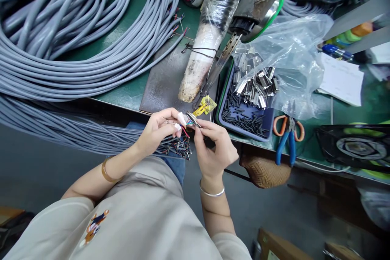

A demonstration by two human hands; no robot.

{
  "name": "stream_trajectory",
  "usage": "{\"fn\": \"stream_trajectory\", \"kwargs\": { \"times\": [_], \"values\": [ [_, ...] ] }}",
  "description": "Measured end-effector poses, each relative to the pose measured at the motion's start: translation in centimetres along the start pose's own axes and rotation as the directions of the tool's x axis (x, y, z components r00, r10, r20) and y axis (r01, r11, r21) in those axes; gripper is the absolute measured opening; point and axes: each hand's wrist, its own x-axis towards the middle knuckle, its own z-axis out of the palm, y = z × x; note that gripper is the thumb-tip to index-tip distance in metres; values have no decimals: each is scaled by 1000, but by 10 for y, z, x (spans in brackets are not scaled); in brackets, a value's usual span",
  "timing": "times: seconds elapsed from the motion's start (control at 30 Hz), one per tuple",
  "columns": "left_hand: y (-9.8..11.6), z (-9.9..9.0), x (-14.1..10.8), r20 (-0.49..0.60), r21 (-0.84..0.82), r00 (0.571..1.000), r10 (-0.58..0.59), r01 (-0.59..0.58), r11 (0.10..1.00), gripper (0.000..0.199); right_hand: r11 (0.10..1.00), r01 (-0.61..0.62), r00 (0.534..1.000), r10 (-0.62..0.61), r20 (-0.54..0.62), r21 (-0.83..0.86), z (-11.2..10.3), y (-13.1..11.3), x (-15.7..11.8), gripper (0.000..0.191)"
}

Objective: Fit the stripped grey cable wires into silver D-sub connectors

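My left hand [157, 130], with white wrappings on the thumb and a fingertip, pinches thin coloured wires [184, 131]. The thumb and fingers of my right hand [215, 142] grip a small multi-pin connector [192, 119] by its end. Wires and connector meet between the two hands, in front of the table edge; whether each wire is joined to a pin is too small to tell. Just beyond the connector is a yellow piece [201, 109] below a long metal shaft [221, 63]. Under my hands hangs a bunch of grey cables with connectors on their ends [179, 148].
Grey cable bundles [100, 73] cover the left. A taped flexible hose [201, 57] points towards me over a dark plate [158, 77]. Right of it, a blue tray [243, 132] holds metal connectors and black sleeves. Pliers [288, 134] and a small fan [359, 147] lie farther right.
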Motion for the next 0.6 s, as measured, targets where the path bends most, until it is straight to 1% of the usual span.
{"fn": "stream_trajectory", "kwargs": {
  "times": [0.13, 0.2, 0.27, 0.37, 0.5, 0.6],
  "values": [
    [-1, 1, -1, -14, 26, 1000, 6, -6, 1000, 10, 976, -167, 985, 171, -14, 141, 7, 4, -3, 10],
    [-1, 3, -1, -15, 45, 1000, 21, -20, 999, 11, 960, -220, 974, 225, -12, 173, 8, 5, -4, 8],
    [0, 4, -1, -10, 65, 999, 45, -44, 997, 12, 953, -241, 968, 249, -19, 184, 7, 5, -5, 7],
    [0, 4, -1, 2, 76, 998, 64, -64, 995, 12, 964, -211, 975, 220, -40, 160, 6, 4, -5, 8],
    [-1, 1, -1, 16, 50, 998, 55, -56, 997, 11, 986, -132, 989, 138, -60, 98, 6, 3, -4, 12],
    [-2, -1, -1, 32, 26, 998, 54, -55, 998, 10, 991, -103, 991, 109, -72, 85, 6, 3, -4, 15]
  ]
}}
